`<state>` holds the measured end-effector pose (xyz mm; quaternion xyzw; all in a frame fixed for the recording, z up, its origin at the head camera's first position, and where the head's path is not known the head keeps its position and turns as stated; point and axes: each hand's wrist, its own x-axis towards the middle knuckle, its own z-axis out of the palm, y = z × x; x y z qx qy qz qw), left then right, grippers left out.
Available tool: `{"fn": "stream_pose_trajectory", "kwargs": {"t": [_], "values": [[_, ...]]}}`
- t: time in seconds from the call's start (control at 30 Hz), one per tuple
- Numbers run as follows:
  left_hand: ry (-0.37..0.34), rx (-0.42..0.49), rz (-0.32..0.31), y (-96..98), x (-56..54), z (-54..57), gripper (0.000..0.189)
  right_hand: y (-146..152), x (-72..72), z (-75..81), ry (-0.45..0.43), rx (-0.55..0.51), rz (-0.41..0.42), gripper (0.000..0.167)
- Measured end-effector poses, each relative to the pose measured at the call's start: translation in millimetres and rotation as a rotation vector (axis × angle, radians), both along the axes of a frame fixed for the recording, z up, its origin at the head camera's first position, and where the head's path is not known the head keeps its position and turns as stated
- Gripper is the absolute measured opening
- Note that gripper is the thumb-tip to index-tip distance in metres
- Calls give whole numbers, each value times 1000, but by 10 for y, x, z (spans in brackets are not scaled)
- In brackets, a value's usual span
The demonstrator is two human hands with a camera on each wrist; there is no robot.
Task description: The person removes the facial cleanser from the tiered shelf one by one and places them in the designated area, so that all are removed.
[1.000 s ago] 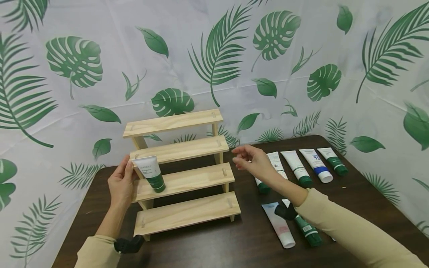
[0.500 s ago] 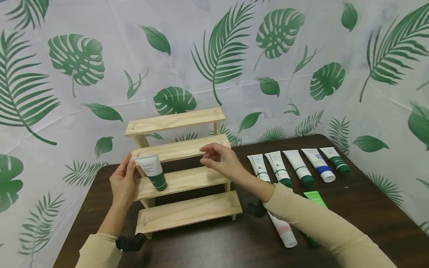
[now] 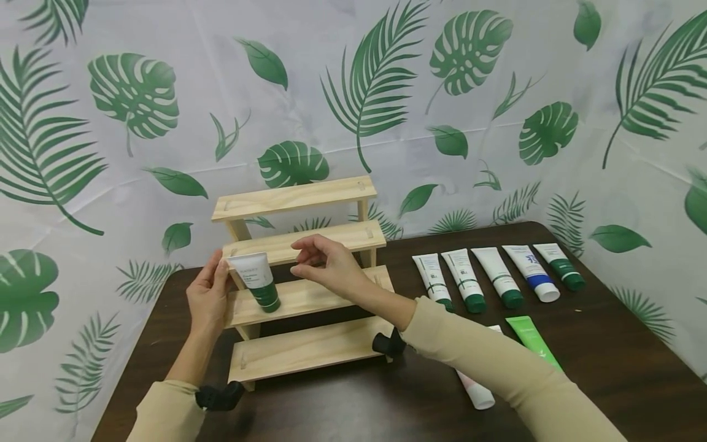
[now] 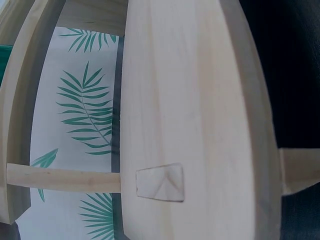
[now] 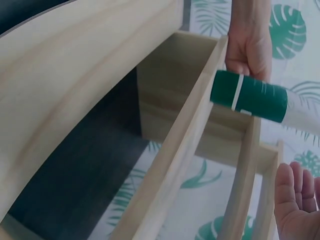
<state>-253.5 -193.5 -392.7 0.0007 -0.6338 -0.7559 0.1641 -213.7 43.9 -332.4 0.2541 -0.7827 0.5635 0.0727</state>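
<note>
A white squeeze tube (image 3: 255,276) with a green lower part stands cap-down on the second-lowest board of a wooden tiered display rack (image 3: 309,347), near its left end. My left hand (image 3: 208,298) is at the tube's left edge, thumb and fingers meeting there; part of the fingers is hidden behind the tube in the right wrist view. To the right of the tube, my right hand (image 3: 331,267) hovers over the rack with bent fingers and a gap to the thumb, holding nothing. Its fingers (image 5: 296,187) also show beside the tube (image 5: 250,95) in the right wrist view.
At the right of the dark table (image 3: 613,344) lies a row of several tubes, among them a blue-capped one (image 3: 531,273). Nearer lie a bright green tube (image 3: 533,341) and a pinkish one (image 3: 476,390), partly under the right sleeve. A leaf-print cloth hangs behind.
My right hand has moved left from the rack's right side towards the standing tube. The left hand stays at the tube. The head view has shifted slightly.
</note>
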Motion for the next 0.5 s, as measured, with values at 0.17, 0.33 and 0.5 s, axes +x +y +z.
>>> {"fn": "stream_pose_trajectory", "kwargs": {"t": [0.17,0.33,0.5], "values": [[0,24,1,7,0,10,48,-127,-25,-6,-7,-18,18,38],[-5,30,-1,9,1,20,48,-220,-53,-1,-17,-28,31,41],[-8,23,1,2,-3,15,48,-317,-89,-11,-24,-51,56,44]]}}
